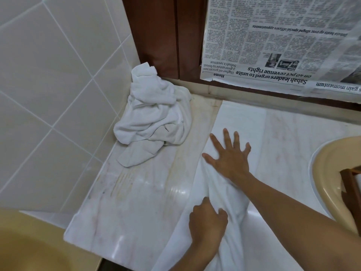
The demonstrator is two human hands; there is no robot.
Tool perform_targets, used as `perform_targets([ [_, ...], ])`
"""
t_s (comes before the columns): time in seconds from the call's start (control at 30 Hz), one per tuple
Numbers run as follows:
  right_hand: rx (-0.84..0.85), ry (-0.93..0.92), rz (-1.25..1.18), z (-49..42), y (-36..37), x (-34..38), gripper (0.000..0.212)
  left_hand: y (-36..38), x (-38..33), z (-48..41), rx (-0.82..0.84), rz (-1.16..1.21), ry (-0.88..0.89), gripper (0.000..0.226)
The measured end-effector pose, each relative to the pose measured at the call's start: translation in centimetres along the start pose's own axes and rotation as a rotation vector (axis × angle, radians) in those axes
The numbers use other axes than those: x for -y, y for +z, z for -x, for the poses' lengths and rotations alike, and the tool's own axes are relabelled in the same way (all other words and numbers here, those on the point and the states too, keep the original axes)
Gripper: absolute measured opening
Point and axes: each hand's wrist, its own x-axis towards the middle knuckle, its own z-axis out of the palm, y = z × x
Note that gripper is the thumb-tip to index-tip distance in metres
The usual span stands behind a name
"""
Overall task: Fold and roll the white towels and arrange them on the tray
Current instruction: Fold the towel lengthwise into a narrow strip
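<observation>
On the glossy marble counter (136, 202), the right hand (228, 155), fingers spread, pins the white cloth towel (240, 122); the left hand (207, 222) grips its bunched ridge. Tugging could skew the fold.

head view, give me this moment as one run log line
step: folding white towel on marble counter | left hand: grips bunched towel edge | right hand: flat, pressing towel | crumpled towels: untouched in corner

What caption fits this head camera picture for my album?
Right hand presses a white cloth towel on the pale marble counter while left hand grips it.
</observation>
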Motion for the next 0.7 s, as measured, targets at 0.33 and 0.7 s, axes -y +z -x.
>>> perform_targets([
  [0.33,-0.01,-0.009,0.013,-0.9,-0.1,-0.5,0.079,-2.3,4.1,0.3,0.609,0.808,-0.174,0.036],
  [0.7,-0.009,-0.011,0.022,-0.8,-0.1,-0.4,0.077,-8.3,8.8,-0.3,0.438,0.178,-0.186,0.016],
])
